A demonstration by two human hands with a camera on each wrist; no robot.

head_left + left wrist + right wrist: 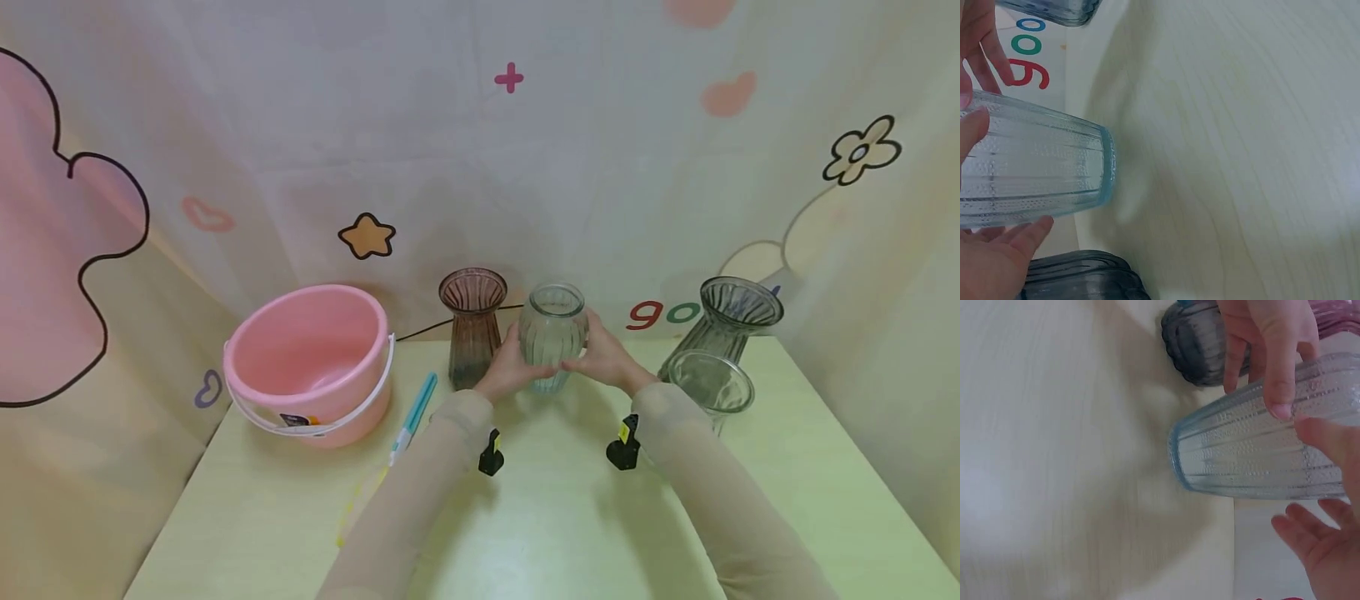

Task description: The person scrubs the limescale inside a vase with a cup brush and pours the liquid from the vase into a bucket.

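Both hands hold a clear ribbed glass vase [552, 337] between them, upright, over the back of the table. My left hand [515, 367] grips its left side and my right hand [606, 358] its right side, thumbs across the front. In the left wrist view, the vase's bluish base [1107, 167] shows close over the tabletop. The right wrist view shows the textured wall [1254, 447] with fingers on both sides. A purple-brown flared glass vase [472, 333] stands just left of my left hand.
On the left stands a pink bucket [307, 350] with a white handle. A blue-and-white handled tool [412, 417] with a yellow end lies beside it. On the right are a grey flared glass vase [731, 317] and a clear wide-rimmed vase [711, 382], near my right forearm. A printed curtain [450, 150] hangs behind.
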